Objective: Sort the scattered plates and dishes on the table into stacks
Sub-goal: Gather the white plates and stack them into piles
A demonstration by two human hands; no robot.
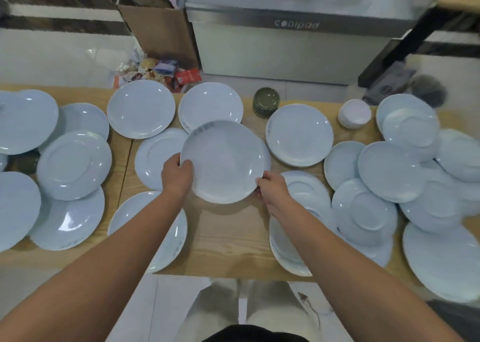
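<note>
A large pale-blue plate [223, 160] with grey lettering near its far rim is lifted above the middle of the wooden table [228, 240]. My left hand [178, 174] grips its left rim and my right hand [272, 187] grips its near right rim. Several more pale-blue plates lie scattered around it: one upside down [153, 157] under its left side, two upright behind [141, 108] [210, 102], a small stack [300, 134] to the right, and overlapping heaps at the far left [74, 163] and far right [389, 170].
A stack of green glass bowls [266, 101] and a stack of small white dishes [354, 113] stand at the table's back edge. Beyond the table are a cardboard box [158, 30], loose wrappers [161, 71] and a grey cabinet [285, 40].
</note>
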